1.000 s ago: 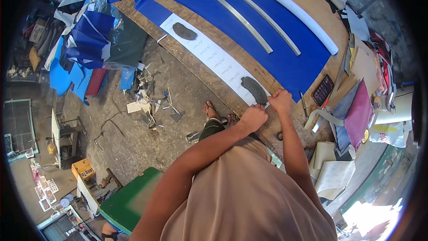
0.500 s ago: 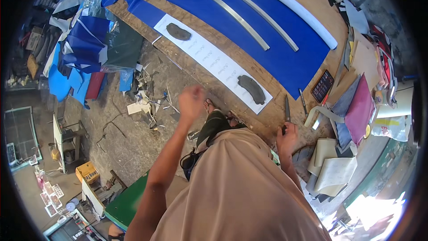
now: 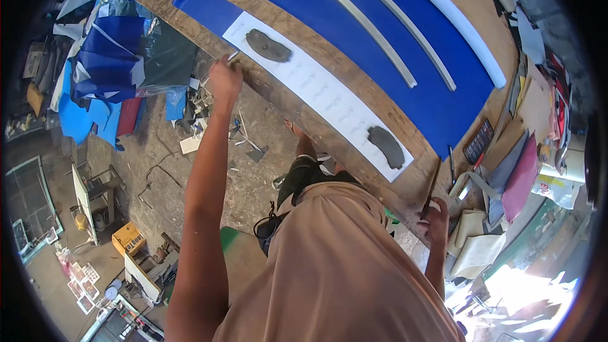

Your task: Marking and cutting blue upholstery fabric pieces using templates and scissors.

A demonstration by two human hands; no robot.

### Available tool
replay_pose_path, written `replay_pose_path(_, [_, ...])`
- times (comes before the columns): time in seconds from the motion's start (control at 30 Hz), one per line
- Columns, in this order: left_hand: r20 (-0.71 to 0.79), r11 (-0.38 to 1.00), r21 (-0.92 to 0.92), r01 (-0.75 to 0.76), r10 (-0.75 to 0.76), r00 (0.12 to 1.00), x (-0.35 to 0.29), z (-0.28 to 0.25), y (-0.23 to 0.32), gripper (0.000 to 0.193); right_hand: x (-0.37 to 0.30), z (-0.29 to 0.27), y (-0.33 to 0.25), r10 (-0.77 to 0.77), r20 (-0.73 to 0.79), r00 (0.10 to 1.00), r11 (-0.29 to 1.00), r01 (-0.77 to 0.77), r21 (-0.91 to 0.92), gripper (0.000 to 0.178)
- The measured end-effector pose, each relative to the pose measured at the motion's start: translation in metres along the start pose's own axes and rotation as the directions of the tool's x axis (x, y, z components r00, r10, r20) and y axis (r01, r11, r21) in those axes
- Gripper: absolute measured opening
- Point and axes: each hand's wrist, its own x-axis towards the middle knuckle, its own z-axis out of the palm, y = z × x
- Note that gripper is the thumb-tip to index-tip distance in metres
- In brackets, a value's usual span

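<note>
fingers of the left hand (image 3: pixel 225 78) are curled around a thin pale stick-like tool (image 3: pixel 232 57), whose tip pokes out up and to the right of the knuckles; what kind of tool it is cannot be told. just beyond that tip, up and to the right of the hand, lies the near end of a long white paper strip (image 3: pixel 320 90) on the wooden workbench (image 3: pixel 373 111). a dark grey curved pad (image 3: pixel 268 45) rests on the strip close to the left hand, a little farther right of the tool's tip and not touching it. the strip runs away from the left hand toward the right hand (image 3: pixel 436 220), and a second dark grey pad (image 3: pixel 387 147) sits on its far end, up and to the left of the right hand. the right hand is closed on the lower end of a long dark slim rod (image 3: pixel 432 185) that stands up from the fist along the bench's edge. beyond the strip, farther from both hands, a blue sheet (image 3: pixel 354 44) covers the bench with two thin metal bars (image 3: pixel 380 31) lying on it.
</note>
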Motion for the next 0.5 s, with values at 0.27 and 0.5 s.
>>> replay_pose_path(0.27, [0.213,0.994,-0.074,0.077,-0.06,0.975,0.036,0.013,-0.034,0.016,-0.022,0.131,-0.105,0.04,0.66,0.75,0.898,-0.317,0.305,0.077])
replay_pose_path(0.5, [0.239,0.976,-0.214,-0.029,0.081,0.968,0.044,0.004,-0.037,0.013,0.069,0.32,-0.178,0.173,0.885,0.433,0.985,-0.086,-0.15,0.076])
